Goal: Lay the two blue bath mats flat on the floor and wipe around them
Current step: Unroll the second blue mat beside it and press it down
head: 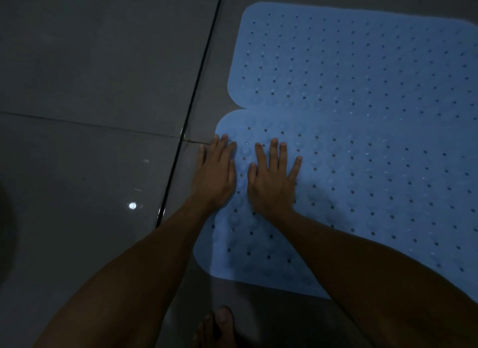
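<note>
The near blue mat (349, 192) is spread on the grey tile floor (90, 63), its far edge butted against, or perhaps just overlapping, the far blue mat (362, 63); which one lies on top cannot be told in this dim light. The near mat's left end is pressed down by both hands. The left hand (216, 174) is laid flat with fingers straight, half over the mat's edge and onto the tile. The right hand (273, 179) is spread wide, palm down, nothing gripped.

Trouble could be expected at the seam: if the overlap is left, a ridge may be raised there. The tiles look glossy, so the mat could be slid out of line under a sideways push. A bare foot (219, 327) is seen just short of the near edge, and the corner could be caught by it.
</note>
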